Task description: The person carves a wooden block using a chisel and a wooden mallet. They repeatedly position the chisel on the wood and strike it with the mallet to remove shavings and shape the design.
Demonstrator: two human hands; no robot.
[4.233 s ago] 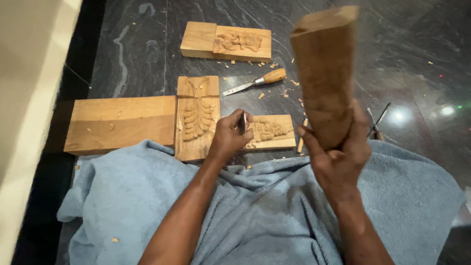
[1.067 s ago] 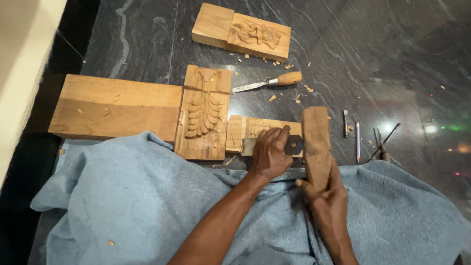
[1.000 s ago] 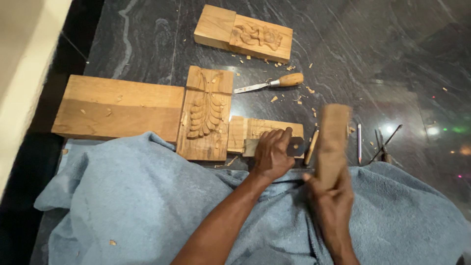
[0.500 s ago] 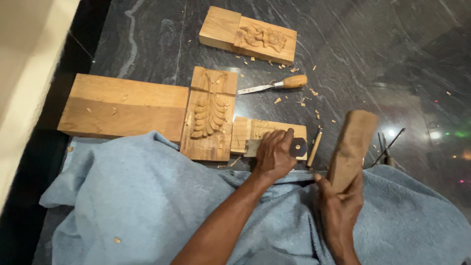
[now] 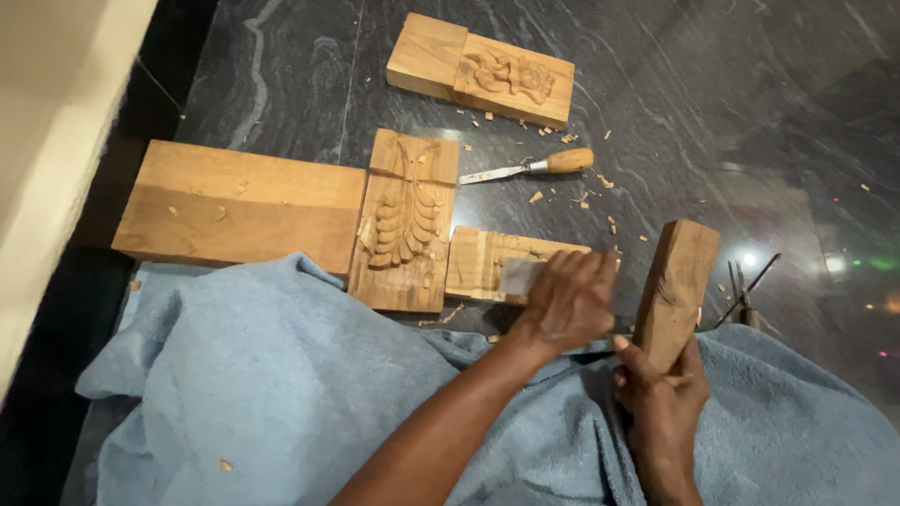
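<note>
Change: wooden mallet lowered from overhead — now upright beside the left hand.
Left hand: fingers curled around a flat chisel, blade pressed onto the small carved block to steady the cut.
Right hand: clenched on the mallet's lower end.
Location: block at the blue cloth's far edge, on the dark floor.

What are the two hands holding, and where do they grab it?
The right hand grips the wooden mallet block at its lower end. The left hand holds a flat chisel by its handle, against the small carved piece.
</note>
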